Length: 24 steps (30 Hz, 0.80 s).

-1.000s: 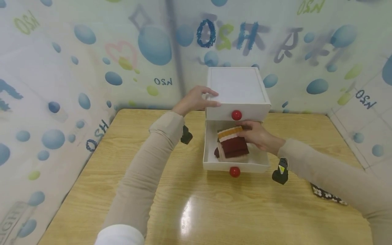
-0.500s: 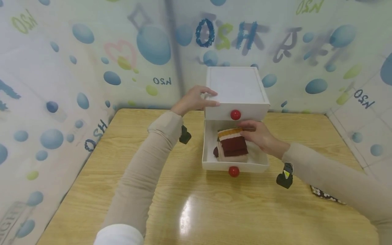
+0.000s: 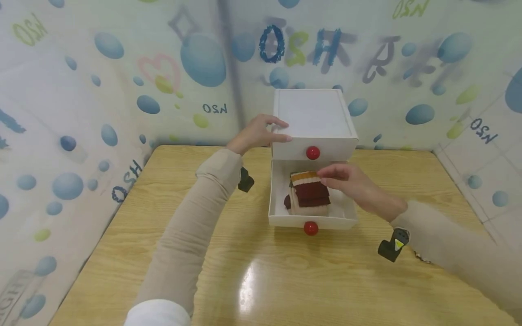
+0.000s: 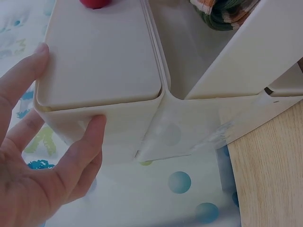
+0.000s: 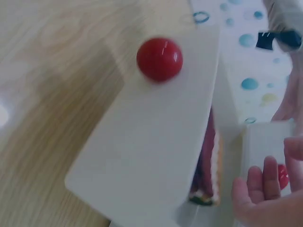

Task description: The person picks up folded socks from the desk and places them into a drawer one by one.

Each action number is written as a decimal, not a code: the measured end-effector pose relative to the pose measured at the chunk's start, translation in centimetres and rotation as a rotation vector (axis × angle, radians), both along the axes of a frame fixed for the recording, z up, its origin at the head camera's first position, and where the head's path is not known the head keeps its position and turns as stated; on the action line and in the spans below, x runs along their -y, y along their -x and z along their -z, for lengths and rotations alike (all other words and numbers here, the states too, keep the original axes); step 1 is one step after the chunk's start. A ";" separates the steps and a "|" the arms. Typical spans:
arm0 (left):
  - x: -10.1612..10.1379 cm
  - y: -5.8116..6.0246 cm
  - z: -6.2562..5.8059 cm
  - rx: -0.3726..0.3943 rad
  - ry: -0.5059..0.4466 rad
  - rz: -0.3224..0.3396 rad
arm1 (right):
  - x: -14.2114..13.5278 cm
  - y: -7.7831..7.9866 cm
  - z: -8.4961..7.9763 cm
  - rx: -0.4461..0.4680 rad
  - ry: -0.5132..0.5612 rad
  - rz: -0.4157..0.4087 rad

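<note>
A white two-drawer box stands at the back of the table, its lower drawer pulled out. In that drawer lies a folded knit bundle, sock-like, striped maroon, cream, mustard and green. My left hand rests at the upper left corner of the box, thumb at the front edge; in the left wrist view its fingers press the side wall. Over the right side of the drawer, my right hand has its fingertips by the bundle's mustard stripe; the right wrist view shows those fingers loosely extended, holding nothing.
Red round knobs sit on the upper drawer and the lower one. A dark patterned cloth lies to the right, mostly hidden under my right sleeve. Behind the wooden table hangs a wall covering with blue dots.
My right hand has let go of the knit bundle and drawn back to the right and slightly down. The bundle stays in the drawer; my left hand stays on the box.
</note>
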<state>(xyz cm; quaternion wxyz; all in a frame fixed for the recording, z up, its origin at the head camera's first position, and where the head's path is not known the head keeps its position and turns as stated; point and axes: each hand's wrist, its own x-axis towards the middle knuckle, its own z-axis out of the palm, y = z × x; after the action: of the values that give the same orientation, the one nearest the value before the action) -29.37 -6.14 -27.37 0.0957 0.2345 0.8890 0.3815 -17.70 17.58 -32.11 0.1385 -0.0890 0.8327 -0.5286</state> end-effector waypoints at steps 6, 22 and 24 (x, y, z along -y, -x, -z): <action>0.0 0.0 -0.1 -0.013 0.007 0.011 | 0.2 -2.3 0.1 -0.061 0.040 -0.049; 0.1 0.1 -0.1 0.036 -0.013 0.007 | -0.9 -8.1 3.8 -0.483 0.169 -0.012; 0.1 0.1 0.0 0.033 -0.009 0.008 | -0.8 -8.7 4.6 -0.528 0.215 -0.004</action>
<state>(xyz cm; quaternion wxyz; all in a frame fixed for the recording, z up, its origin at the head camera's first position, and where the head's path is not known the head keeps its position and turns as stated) -29.45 -6.25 -27.33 0.1110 0.2321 0.8846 0.3889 -9.00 18.39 -36.76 -0.0921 -0.2395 0.7790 -0.5721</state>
